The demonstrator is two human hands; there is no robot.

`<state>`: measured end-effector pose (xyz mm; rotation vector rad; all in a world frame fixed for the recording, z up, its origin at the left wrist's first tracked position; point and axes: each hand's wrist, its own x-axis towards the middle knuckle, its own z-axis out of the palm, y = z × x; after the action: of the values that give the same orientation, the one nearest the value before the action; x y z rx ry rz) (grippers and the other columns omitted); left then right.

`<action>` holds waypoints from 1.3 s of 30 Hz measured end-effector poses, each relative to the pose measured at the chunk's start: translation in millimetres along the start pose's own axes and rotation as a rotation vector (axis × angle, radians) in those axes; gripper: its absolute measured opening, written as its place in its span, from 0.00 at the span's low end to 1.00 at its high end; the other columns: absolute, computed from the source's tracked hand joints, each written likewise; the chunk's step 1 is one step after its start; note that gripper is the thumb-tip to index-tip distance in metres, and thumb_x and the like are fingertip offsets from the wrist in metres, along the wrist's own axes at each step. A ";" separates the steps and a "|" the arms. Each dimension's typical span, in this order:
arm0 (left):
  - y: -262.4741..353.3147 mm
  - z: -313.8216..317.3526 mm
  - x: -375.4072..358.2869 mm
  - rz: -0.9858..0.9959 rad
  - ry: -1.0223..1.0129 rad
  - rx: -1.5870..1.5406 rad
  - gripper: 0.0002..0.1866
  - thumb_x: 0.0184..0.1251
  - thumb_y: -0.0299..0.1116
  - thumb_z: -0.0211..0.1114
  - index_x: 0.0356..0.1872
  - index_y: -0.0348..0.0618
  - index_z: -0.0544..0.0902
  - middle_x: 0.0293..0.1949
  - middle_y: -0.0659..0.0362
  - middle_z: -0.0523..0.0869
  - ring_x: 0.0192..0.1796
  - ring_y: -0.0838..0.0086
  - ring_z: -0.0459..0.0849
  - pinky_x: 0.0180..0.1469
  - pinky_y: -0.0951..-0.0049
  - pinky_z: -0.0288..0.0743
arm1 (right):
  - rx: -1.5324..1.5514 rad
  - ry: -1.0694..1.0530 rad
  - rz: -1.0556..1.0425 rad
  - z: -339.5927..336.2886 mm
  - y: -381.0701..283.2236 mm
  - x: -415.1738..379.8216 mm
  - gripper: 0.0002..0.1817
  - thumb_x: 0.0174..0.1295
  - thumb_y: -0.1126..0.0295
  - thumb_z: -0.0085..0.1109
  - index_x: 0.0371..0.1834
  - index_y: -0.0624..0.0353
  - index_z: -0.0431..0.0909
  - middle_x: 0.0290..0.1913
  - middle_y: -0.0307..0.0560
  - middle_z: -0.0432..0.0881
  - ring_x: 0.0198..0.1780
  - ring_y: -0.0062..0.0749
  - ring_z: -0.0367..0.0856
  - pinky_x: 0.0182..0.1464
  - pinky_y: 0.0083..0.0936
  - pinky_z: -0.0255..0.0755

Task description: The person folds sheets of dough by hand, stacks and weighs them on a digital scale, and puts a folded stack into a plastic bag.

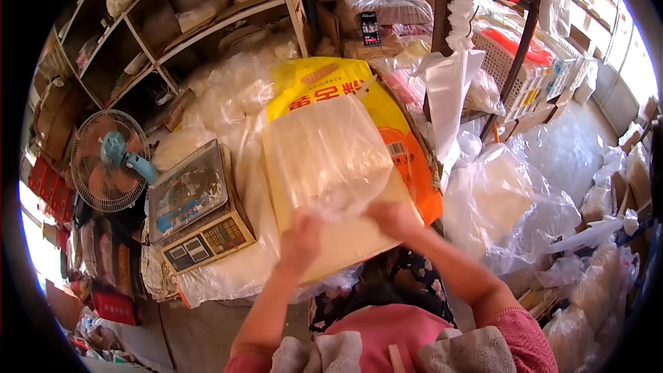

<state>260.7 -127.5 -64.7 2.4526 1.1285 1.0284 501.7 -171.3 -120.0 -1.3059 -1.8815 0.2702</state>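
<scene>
A clear plastic bag [335,148] with pale, flat contents lies in front of me. It rests on a cream-coloured board or sheet [345,252], over a yellow and orange printed sack [407,159]. My left hand [302,235], fingers curled in, is at the bag's near left corner. At the near right corner, my right hand [395,221] is closed as well, its fingers pinched on the plastic edge. The bag's near end is bunched and blurred between both hands. Exact finger positions are softened by motion.
A weighing scale [207,214] stands left of the board, with a fan [110,159] beyond it. Shelves [200,24] rise behind. A phone [370,29] leans on wrapped bundles. Clear plastic bags [507,200] lie on the right, near white baskets [507,69].
</scene>
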 end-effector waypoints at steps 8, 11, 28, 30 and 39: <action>-25.9 -16.0 29.8 -0.046 0.107 -0.043 0.11 0.58 0.23 0.64 0.41 0.42 0.75 0.41 0.54 0.75 0.36 0.61 0.82 0.31 0.68 0.77 | -0.154 0.012 0.093 -29.7 12.4 32.5 0.05 0.59 0.67 0.57 0.35 0.54 0.80 0.31 0.48 0.80 0.34 0.49 0.79 0.33 0.37 0.73; -13.2 -26.0 20.8 -0.050 0.060 -0.085 0.13 0.56 0.20 0.64 0.43 0.41 0.77 0.40 0.53 0.75 0.36 0.63 0.80 0.31 0.72 0.75 | 0.079 0.068 0.000 -33.4 -12.0 33.0 0.06 0.62 0.68 0.56 0.37 0.57 0.80 0.36 0.47 0.81 0.37 0.43 0.80 0.36 0.31 0.74; 88.5 -18.5 5.2 0.456 -0.026 -0.200 0.30 0.46 0.16 0.56 0.57 0.43 0.73 0.48 0.53 0.76 0.42 0.58 0.77 0.45 0.61 0.70 | 0.118 -0.058 -0.215 -8.1 -41.6 28.5 0.11 0.45 0.81 0.55 0.34 0.60 0.73 0.32 0.47 0.75 0.39 0.46 0.75 0.41 0.36 0.70; 74.7 -12.9 11.0 0.391 0.022 -0.082 0.28 0.48 0.15 0.56 0.56 0.42 0.73 0.50 0.52 0.77 0.44 0.57 0.78 0.45 0.61 0.72 | 0.085 -0.062 -0.226 -9.3 -38.5 21.0 0.11 0.45 0.81 0.55 0.34 0.60 0.73 0.32 0.48 0.75 0.39 0.46 0.75 0.41 0.36 0.70; 32.4 24.2 16.0 0.213 -0.050 -0.108 0.11 0.51 0.22 0.69 0.37 0.41 0.83 0.30 0.55 0.84 0.31 0.63 0.83 0.32 0.69 0.76 | 0.209 -0.058 0.020 -15.5 -47.3 14.4 0.09 0.54 0.77 0.60 0.38 0.62 0.71 0.36 0.49 0.78 0.39 0.44 0.79 0.41 0.32 0.73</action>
<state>302.8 -135.8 -58.4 2.5360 0.7873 1.0501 478.4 -183.8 -75.5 -1.1867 -1.8347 0.5060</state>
